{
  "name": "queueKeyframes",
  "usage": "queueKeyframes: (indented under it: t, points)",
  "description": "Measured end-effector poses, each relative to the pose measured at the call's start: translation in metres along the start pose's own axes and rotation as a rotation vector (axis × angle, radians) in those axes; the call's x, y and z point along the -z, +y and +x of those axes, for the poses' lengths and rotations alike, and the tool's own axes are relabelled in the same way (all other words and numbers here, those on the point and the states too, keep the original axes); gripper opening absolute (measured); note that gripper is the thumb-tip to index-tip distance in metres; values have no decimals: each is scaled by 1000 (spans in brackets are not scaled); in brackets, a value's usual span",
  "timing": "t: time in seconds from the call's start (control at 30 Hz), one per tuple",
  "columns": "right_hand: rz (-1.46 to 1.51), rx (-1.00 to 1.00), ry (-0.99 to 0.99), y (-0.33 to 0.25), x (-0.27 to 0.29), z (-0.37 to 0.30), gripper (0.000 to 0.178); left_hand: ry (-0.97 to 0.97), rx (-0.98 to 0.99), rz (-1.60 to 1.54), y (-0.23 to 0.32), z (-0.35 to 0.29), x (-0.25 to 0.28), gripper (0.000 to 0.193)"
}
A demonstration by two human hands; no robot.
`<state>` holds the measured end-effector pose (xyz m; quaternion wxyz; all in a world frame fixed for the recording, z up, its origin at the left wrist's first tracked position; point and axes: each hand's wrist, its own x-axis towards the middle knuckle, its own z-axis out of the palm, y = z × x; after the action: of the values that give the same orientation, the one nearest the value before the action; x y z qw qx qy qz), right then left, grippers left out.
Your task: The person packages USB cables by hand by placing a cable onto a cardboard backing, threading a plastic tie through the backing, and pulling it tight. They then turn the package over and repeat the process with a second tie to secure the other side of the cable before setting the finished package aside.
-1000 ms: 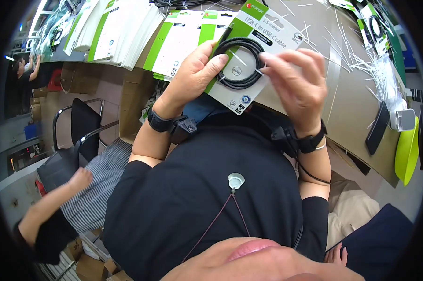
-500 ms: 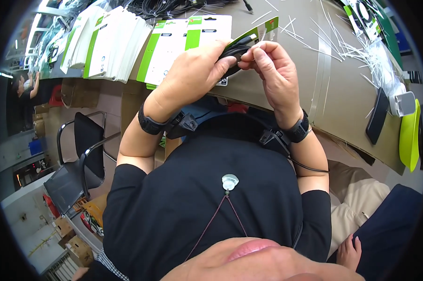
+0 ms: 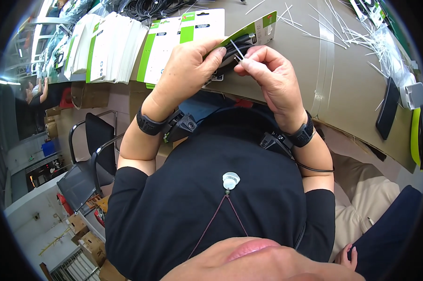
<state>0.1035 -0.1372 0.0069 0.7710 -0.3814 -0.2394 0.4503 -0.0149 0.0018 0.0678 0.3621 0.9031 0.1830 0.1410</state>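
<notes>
My left hand (image 3: 189,65) is closed around a green and white packaging card (image 3: 264,31) and a coiled black cable (image 3: 242,49) lying against it, its thumb pressing on the coil. The card stands tilted above the table's near edge. Close beside the coil, my right hand (image 3: 273,75) has thumb and fingers pinched on a thin white tie (image 3: 236,47), whose free end points up across the cable. The fingertips hide part of the tie, and whether it passes through the card cannot be seen.
Flat cards (image 3: 162,44) lie left of my hands, beside a thick stack of cards (image 3: 117,47). Black cables (image 3: 150,8) are heaped at the back. Loose white ties (image 3: 331,28) scatter across the table's right, near a black phone (image 3: 388,107). Another person's hand (image 3: 347,256) rests at lower right.
The white tie now stands out over the cable from my right fingers. That hand has shifted slightly downward from the card. My left hand keeps its hold.
</notes>
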Motion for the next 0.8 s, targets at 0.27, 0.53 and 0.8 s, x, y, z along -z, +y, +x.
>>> queueKeyframes:
  t: [0.27, 0.53, 0.8]
  points:
    - [-223, 5, 10, -5, 1, -4, 7, 40, 46, -29, 8, -5, -7, 24]
    - [-249, -19, 28, -5, 2, -6, 7, 146, -23, -80, 9, -10, -18, 27]
    - [-294, -20, 35, -5, 3, -7, 8, 141, -44, -126, 10, -13, -20, 23]
